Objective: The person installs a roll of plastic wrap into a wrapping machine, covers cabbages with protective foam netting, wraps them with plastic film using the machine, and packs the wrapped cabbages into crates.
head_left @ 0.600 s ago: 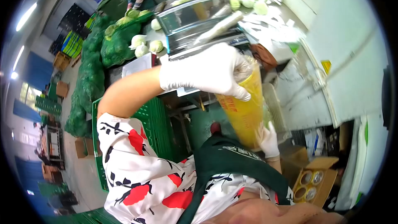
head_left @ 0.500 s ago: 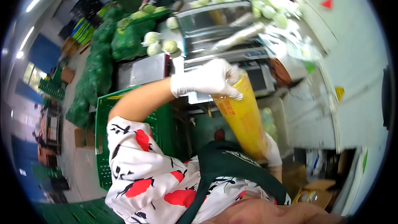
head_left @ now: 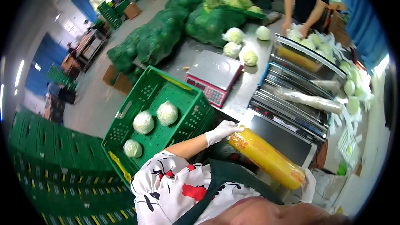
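A large yellow roll of cling film (head_left: 266,157) is held slantwise in front of my body, above the wrapping machine's near plate. My left hand (head_left: 223,132), in a white glove, closes round the roll's upper left end. At its lower right end is my right hand (head_left: 308,186), also gloved, its fingers curled against the roll and partly hidden behind it. Just beyond stands the wrapping machine (head_left: 287,116), with a whitish roll (head_left: 309,100) lying across it.
To the left, a green crate (head_left: 156,139) holds several cabbages (head_left: 167,113). A scale (head_left: 214,77) stands on the metal table, with loose cabbages (head_left: 234,36) behind it. Green net sacks (head_left: 162,33) are piled further back. Across the table, a person (head_left: 308,0) handles cabbages.
The view has swung left, bringing the crate and scale fully into sight. The film roll has tipped from steep to a flatter slant, with both hands still on it.
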Demonstrator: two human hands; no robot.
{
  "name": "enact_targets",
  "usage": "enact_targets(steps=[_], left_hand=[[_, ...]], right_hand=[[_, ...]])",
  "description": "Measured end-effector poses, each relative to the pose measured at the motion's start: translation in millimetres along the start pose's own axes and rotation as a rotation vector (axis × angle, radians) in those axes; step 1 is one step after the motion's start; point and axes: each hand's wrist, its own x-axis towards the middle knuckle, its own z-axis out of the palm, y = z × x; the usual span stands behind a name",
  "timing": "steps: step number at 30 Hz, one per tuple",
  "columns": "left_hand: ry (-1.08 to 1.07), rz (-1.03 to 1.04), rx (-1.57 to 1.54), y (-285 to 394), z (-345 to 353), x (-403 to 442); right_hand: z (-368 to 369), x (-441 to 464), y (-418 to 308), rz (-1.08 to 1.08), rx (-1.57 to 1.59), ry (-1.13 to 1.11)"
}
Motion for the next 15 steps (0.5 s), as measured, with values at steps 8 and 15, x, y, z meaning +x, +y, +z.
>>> enact_targets(steps=[8, 15], left_hand=[[0.248, 0.043, -0.201, -17.0, 13.9, 15.8], [0.731, 0.333, 0.152, -6.1, 27.6, -7.4]], right_hand=[[-32.5, 114.0, -26.9, 0.301, -0.040, -0.133], [-48.5, 103.5, -23.7, 0.280, -0.200, -0.206]])
